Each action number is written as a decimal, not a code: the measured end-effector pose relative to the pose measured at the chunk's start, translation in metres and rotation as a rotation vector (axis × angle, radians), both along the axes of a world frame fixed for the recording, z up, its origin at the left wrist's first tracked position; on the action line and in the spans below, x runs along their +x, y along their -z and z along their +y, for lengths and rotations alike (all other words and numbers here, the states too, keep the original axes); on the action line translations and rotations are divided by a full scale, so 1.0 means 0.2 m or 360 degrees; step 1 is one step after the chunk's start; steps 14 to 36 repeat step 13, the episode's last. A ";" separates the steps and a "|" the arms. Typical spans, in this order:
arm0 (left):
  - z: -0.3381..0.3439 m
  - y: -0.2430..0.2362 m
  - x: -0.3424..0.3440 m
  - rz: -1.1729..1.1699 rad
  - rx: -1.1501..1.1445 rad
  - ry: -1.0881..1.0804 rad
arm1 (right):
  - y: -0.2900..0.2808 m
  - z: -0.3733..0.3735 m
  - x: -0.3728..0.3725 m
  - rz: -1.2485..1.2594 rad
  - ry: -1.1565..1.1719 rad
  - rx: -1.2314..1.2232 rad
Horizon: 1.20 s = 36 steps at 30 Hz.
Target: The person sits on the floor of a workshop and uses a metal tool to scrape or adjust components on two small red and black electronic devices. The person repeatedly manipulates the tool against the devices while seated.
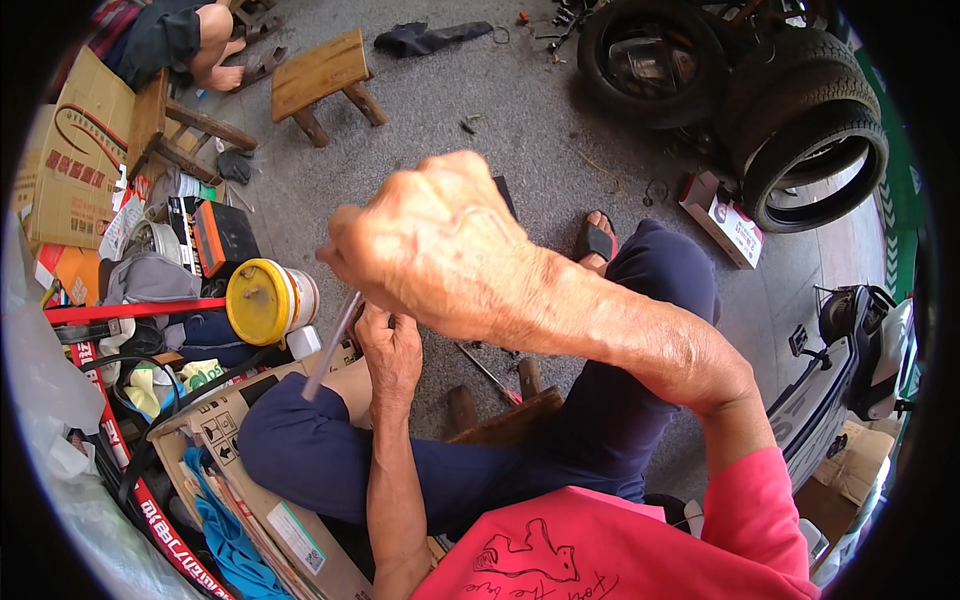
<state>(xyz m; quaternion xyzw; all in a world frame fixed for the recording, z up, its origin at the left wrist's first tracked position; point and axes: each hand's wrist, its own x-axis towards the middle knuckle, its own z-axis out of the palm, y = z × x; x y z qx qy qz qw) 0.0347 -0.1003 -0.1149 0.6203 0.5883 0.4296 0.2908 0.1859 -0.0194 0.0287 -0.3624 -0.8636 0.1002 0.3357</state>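
My right hand (435, 250) is a closed fist, raised in front of me, its back toward the view. From below its fingers a thin metal rod (333, 345) slants down to the left, slightly blurred. The rod's upper end is hidden inside the fist. Just below, partly covered by the fist, my left hand (391, 352) has its thumb up and its fingers curled. Whatever the left fingers grip is out of sight. On the floor beyond my lap lies a thin tool with a red tip (490, 374), near a low wooden stool (515, 417).
At left, a yellow-lidded bucket (258, 302), an orange-black box (226, 240) and cardboard boxes (85, 150) crowd together. A wooden stool (320, 75) stands ahead, near another person's bare legs (213, 45). Tyres (815, 165) pile up at far right, beside a white-red box (722, 220).
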 end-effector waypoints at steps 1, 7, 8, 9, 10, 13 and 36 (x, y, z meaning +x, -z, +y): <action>0.00 -0.02 0.00 -0.0035 -0.0141 0.0032 | -0.01 0.01 0.01 0.0005 0.0032 -0.0036; 0.00 -0.02 0.00 -0.0112 -0.0249 0.0003 | 0.03 0.02 0.01 -0.0038 0.0043 0.0201; 0.00 -0.02 0.01 -0.0108 -0.0160 -0.0005 | 0.03 0.02 0.00 -0.0073 -0.0004 0.0259; 0.00 -0.01 0.02 -0.0104 -0.0071 -0.0015 | 0.04 0.02 0.00 -0.0181 -0.0105 0.0198; 0.00 -0.01 0.02 -0.0098 0.0019 -0.0022 | 0.04 0.01 0.01 -0.0288 -0.0204 0.0140; -0.01 0.02 0.00 -0.0051 0.0096 -0.0007 | 0.03 -0.01 -0.02 -0.0435 -0.0285 0.0030; -0.01 0.02 0.00 -0.0051 0.0096 -0.0007 | 0.03 -0.01 -0.02 -0.0435 -0.0285 0.0030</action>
